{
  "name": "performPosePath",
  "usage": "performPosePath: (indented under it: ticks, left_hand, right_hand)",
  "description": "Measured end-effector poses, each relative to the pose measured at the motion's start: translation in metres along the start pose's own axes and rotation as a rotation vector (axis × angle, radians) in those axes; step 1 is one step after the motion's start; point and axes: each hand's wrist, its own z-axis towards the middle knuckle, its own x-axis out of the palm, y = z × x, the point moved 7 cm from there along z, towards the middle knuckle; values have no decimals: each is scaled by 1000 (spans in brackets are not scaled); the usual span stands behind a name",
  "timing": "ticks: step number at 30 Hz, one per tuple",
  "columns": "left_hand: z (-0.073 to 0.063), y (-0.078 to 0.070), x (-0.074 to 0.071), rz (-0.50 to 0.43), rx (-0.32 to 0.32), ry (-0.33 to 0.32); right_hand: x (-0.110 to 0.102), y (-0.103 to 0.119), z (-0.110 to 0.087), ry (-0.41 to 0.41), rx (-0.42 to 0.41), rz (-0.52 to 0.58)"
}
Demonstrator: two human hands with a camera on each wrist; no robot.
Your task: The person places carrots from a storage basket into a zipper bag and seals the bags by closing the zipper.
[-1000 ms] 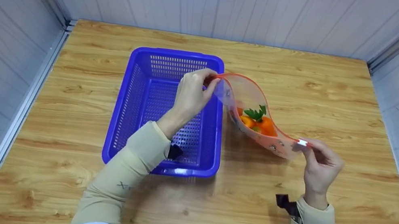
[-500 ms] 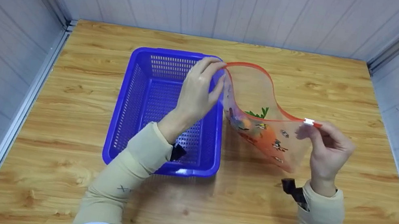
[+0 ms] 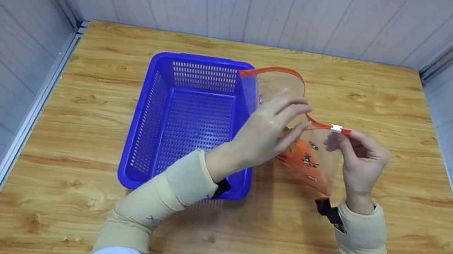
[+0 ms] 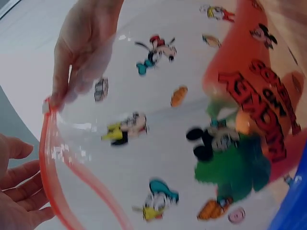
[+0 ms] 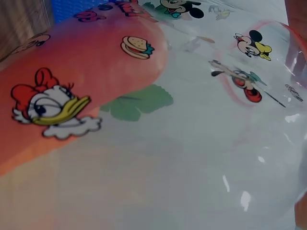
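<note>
My right hand [image 3: 362, 162] pinches the corner of a clear zip bag [image 3: 320, 149] beside its white slider [image 3: 336, 128]. The bag has a red zip edge and printed cartoon figures, and hangs with its mouth parted toward the left. Orange-coloured produce [image 4: 229, 57] and a green leaf [image 4: 235, 165] show through the plastic. My left hand [image 3: 270, 130] is in front of the bag with its fingers loosely bent, holding nothing. In the left wrist view its fingers [image 4: 29, 184] lie right at the red zip edge. It hides part of the bag in the head view.
A blue perforated plastic basket [image 3: 131, 129] stands left of the bag, its right rim under my left forearm. The wooden tabletop [image 3: 67, 210] is bounded by pale panel walls [image 3: 248, 5] at the back and both sides.
The bag has been raised and its contents hang lower in it. My left hand has let go of the bag's left corner and moved right toward the slider. The right hand keeps its pinch.
</note>
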Motion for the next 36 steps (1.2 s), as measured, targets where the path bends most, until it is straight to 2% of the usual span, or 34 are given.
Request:
performPosePath:
  ticks: [5,12,15,16,20,22,24,30,36]
  left_hand:
    - [3,-7,14,-29,8,55]
    - [5,-12,24,-46,2,111]
    - [5,-12,26,-59,8,105]
    - [5,-12,26,-66,11,99]
    - [4,-11,26,-85,23,73]
    - [4,-11,26,-85,26,68]
    - [3,-11,26,-73,28,70]
    - [4,-13,24,-34,23,88]
    - [5,-12,23,-49,9,98]
  right_hand:
    - [4,-2,0,24,-7,-3]
    - [7,-4,-3,26,-10,-30]
    - [8,-6,-4,38,-15,-40]
    - [2,-15,-6,41,-10,-10]
    - [3,-17,-6,56,-11,10]
    - [4,-15,-7,60,-12,13]
    - [12,-5,-6,57,-12,-9]
    - [11,-4,-6,83,-44,-42]
    - [11,0,-5,90,-64,-55]
